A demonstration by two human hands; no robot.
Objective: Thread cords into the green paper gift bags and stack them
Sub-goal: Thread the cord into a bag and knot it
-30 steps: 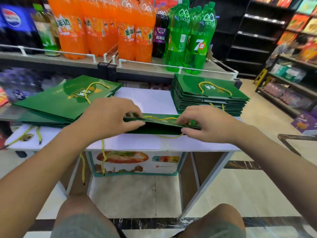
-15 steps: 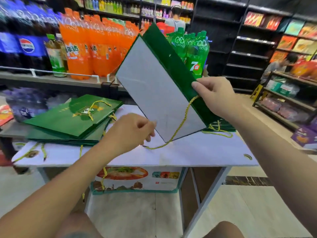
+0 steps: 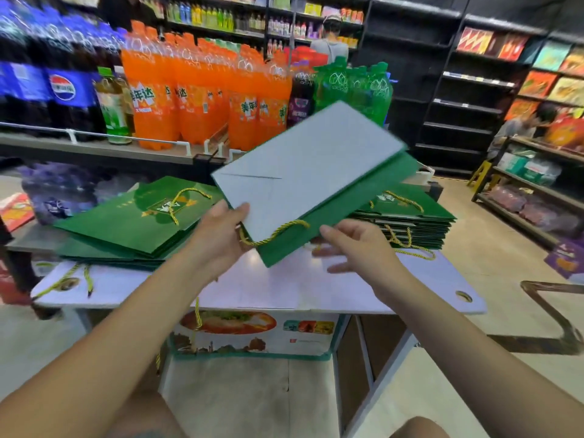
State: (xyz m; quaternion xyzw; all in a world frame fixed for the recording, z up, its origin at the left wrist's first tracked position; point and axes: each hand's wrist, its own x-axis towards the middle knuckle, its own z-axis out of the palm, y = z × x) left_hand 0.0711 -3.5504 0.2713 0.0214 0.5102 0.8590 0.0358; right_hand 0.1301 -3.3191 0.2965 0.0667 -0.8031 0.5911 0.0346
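A flat green gift bag (image 3: 335, 203) with a grey-white panel facing me hangs tilted in the air above the white table (image 3: 284, 286). My left hand (image 3: 218, 235) pinches its near corner beside the yellow cord handle (image 3: 271, 233). My right hand (image 3: 357, 248) is below the bag's lower green edge, fingers spread and blurred, holding nothing that I can see. A fanned pile of corded green bags (image 3: 139, 222) lies on the table's left. A neat stack of green bags (image 3: 407, 219) lies on its right.
Loose yellow cords (image 3: 72, 279) hang over the table's left edge. Behind the table a shelf holds orange soda bottles (image 3: 189, 93) and green bottles (image 3: 357, 86). A printed box (image 3: 252, 333) stands under the table. Dark shelving with goods (image 3: 537, 172) lines the right.
The bag was lifted off the table and swung over. My left hand now holds its near corner; my right hand has let go of the upper edge and dropped below it.
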